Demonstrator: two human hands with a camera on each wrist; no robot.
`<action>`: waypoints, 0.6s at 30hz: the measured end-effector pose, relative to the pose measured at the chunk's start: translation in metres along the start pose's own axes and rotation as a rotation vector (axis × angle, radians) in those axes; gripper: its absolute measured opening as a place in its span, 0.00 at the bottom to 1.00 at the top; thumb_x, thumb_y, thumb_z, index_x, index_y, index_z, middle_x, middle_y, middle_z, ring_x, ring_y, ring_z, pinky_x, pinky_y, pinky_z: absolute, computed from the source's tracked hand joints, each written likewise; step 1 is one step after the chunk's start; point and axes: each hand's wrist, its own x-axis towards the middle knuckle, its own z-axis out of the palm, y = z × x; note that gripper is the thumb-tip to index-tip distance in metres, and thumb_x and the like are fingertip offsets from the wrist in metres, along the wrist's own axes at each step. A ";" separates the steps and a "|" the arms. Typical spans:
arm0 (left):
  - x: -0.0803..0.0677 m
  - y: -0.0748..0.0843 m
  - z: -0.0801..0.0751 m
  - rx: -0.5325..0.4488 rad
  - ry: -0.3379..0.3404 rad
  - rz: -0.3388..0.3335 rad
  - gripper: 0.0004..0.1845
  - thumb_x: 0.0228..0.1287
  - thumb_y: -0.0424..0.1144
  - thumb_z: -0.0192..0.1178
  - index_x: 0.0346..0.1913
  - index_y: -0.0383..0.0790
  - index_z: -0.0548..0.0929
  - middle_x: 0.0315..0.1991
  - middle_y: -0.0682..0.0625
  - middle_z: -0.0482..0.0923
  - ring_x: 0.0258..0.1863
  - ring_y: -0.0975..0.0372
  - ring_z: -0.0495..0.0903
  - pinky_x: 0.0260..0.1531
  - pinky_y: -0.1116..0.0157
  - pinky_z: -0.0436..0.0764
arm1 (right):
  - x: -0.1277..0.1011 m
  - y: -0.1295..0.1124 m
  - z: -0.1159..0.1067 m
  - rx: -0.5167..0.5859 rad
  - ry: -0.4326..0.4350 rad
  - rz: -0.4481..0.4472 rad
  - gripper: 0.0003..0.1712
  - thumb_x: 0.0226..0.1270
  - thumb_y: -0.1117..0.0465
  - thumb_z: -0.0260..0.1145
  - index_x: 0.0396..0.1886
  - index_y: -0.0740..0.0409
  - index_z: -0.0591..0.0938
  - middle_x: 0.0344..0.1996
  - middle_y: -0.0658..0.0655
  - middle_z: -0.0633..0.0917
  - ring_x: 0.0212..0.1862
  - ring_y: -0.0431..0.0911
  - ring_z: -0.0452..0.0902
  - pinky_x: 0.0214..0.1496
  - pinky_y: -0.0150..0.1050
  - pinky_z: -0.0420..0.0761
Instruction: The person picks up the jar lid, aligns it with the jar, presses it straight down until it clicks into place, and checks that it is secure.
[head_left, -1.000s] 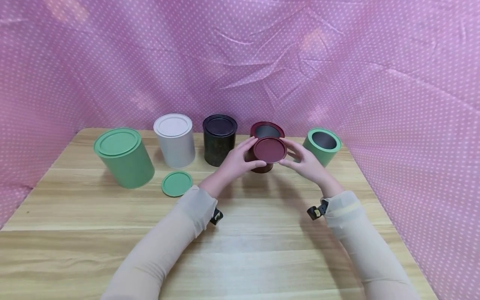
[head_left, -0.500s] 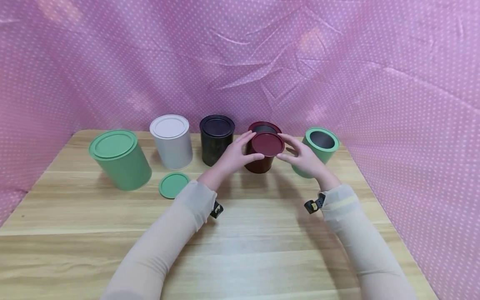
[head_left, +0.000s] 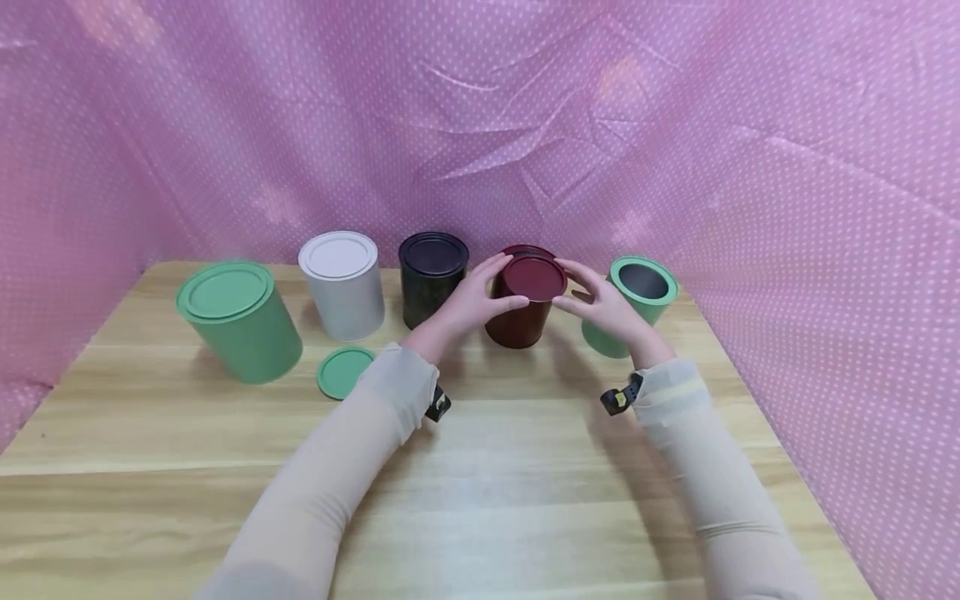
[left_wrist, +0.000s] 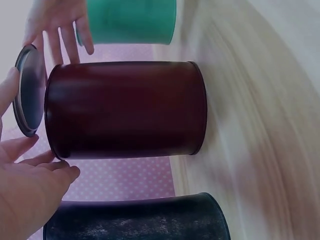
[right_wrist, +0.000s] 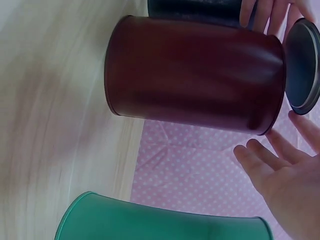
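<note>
Big green tin: far left on the table, lid on, upright.
Green lid: flat on the table, just in front of the white tin and beside the big green one.
White tin: lid on, second in the row.
Black tin: lid on, just left of the red tin; the left wrist passes in front of it.
Left hand: fingers curved round the left edge of the red lid, thumb at the near edge, holding it; in the left wrist view the fingertips lie against the lid's rim.
Red lid: held between both hands just above the mouth of the red tin, slightly tilted; the wrist views show a gap between lid and tin, so it is not seated.
Red tin: upright on the table, middle-right of the row, open under the lid.
Right hand: fingers curved at the right edge of the red lid, holding that side, palm facing left.
Small green tin: open, no lid, far right, partly behind the right hand.
</note>
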 end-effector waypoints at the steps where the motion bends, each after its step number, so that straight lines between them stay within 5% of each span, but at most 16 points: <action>1: 0.001 0.000 0.001 -0.010 -0.001 -0.004 0.42 0.62 0.49 0.66 0.75 0.43 0.59 0.77 0.47 0.51 0.77 0.56 0.49 0.75 0.56 0.52 | 0.000 0.001 0.000 0.012 0.002 0.003 0.35 0.69 0.66 0.62 0.73 0.60 0.61 0.72 0.63 0.63 0.75 0.56 0.54 0.76 0.54 0.57; 18: 0.022 -0.006 -0.001 -0.101 0.030 -0.013 0.41 0.62 0.48 0.65 0.75 0.43 0.59 0.78 0.45 0.48 0.77 0.53 0.48 0.75 0.55 0.54 | 0.015 0.012 0.003 0.161 0.035 -0.013 0.34 0.72 0.65 0.58 0.74 0.58 0.60 0.73 0.62 0.62 0.76 0.53 0.53 0.77 0.51 0.55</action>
